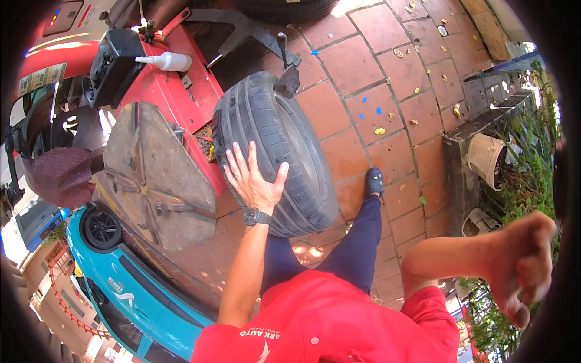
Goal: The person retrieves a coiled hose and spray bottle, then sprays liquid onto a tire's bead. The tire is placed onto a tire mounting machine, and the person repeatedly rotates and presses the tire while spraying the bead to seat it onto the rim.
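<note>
A black car tyre [266, 121] on a wheel rim [302, 145] stands upright before my legs. My left hand [257, 184], with a dark watch on its wrist, lies flat on the tread, fingers spread. At the tyre's far end, the dark bead-breaker blade [287, 81] on its curved arm [236, 27] comes close to or touches the sidewall. Raised off to the far right, my right hand [526, 266] is away from the tyre. Its fingers are loosely bent and somewhat blurred, thumb apart, and nothing shows in it.
To the left is a red tyre-changing machine [175, 91] with a metal turntable [157, 181]. A white squeeze bottle [169, 61] lies on it. Another tyre [284, 7] is at the top. A blue car [133, 296] is lower left; a planter edge [457, 175] and bucket [486, 158] are right.
</note>
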A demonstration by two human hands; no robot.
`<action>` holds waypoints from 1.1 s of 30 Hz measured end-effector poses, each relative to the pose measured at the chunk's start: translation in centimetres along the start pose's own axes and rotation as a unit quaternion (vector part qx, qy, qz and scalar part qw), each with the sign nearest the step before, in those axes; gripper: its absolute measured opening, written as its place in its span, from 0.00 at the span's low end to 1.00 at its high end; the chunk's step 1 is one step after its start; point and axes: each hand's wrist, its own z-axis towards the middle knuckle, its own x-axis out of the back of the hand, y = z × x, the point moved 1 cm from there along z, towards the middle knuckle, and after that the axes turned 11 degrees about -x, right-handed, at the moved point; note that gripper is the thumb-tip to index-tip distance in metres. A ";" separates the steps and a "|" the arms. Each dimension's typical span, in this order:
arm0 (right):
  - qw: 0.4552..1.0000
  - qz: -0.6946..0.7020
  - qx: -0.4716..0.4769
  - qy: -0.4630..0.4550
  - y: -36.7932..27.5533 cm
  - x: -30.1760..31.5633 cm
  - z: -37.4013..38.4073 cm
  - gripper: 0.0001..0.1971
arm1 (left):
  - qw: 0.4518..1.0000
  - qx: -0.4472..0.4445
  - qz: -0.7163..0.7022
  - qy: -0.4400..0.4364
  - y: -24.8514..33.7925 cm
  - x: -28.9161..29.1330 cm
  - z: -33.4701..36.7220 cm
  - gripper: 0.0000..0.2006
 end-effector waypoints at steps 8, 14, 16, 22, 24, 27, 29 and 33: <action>0.948 0.165 -0.273 -0.006 13.0 -7.1 -8.6 0.36 | 1.000 0.018 0.013 -0.013 -0.2 -0.1 0.1 0.51; 0.962 0.025 -0.257 0.089 23.9 -13.2 -9.5 0.36 | 1.000 0.011 0.007 -0.019 -0.4 -0.1 -0.1 0.51; 0.935 -0.094 -0.329 0.092 27.9 -13.1 -10.8 0.31 | 1.000 0.009 0.002 -0.018 -0.4 -0.1 -0.2 0.50; 0.678 -0.385 -0.625 -0.040 22.0 -14.8 -29.9 0.32 | 0.999 0.003 0.021 -0.034 -0.7 -0.2 -0.2 0.50; 0.662 -0.405 -0.630 -0.023 19.9 -14.8 -35.4 0.37 | 0.999 0.000 0.017 -0.032 -0.7 -0.2 -0.3 0.50; 0.665 -0.469 -0.581 -0.004 18.6 -15.2 -39.7 0.42 | 0.999 0.002 0.018 -0.037 -0.8 -0.5 -0.7 0.49; 0.652 -0.514 -0.557 -0.023 19.3 -15.4 -39.9 0.44 | 0.999 0.004 0.017 -0.034 -0.8 -0.5 -0.8 0.49; 0.642 -0.504 -0.577 -0.013 19.9 -15.6 -38.8 0.45 | 1.000 -0.001 0.013 -0.028 -0.8 -0.6 -0.7 0.48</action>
